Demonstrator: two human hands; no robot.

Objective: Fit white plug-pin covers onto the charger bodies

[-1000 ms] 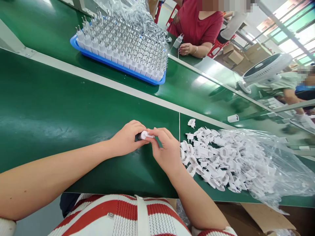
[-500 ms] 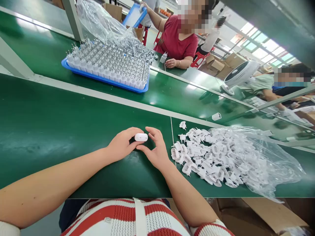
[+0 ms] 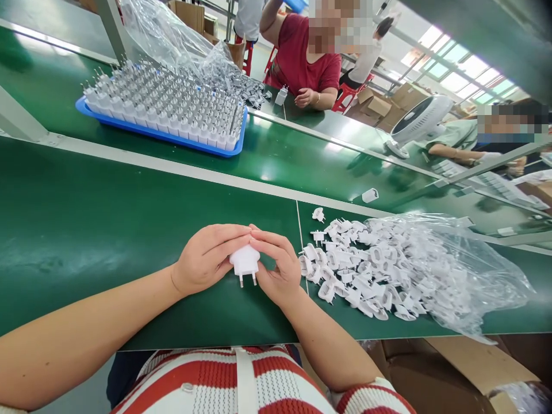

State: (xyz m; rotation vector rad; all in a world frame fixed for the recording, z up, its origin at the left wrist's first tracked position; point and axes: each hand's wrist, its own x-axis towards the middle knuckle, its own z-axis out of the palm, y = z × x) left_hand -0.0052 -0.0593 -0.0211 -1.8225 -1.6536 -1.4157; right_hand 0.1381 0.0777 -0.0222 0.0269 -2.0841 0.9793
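Note:
Between my hands is a white two-pin plug adapter (image 3: 245, 261), its pins pointing down toward me. My left hand (image 3: 204, 256) closes on its left side, with the fingers curved over the far end. From the right, my right hand (image 3: 278, 264) grips it too, and the fingertips of both hands meet above it. The far part of the adapter is hidden under my fingers. Just right of my right hand lies a heap of loose white plug pieces (image 3: 375, 264), partly on and under a clear plastic bag (image 3: 483, 282).
Behind a pale rail (image 3: 172, 167), a blue tray (image 3: 164, 135) holds rows of white plugs, pins up. One white housing (image 3: 370, 195) lies on the far belt. Across the line sits a person in a red shirt (image 3: 297, 63); a white fan (image 3: 420, 118) stands farther right.
The adapter has turned from end-on to pins down toward me. My right hand has closed onto it, and both hands' fingers now wrap over it. The blue tray appears farther left.

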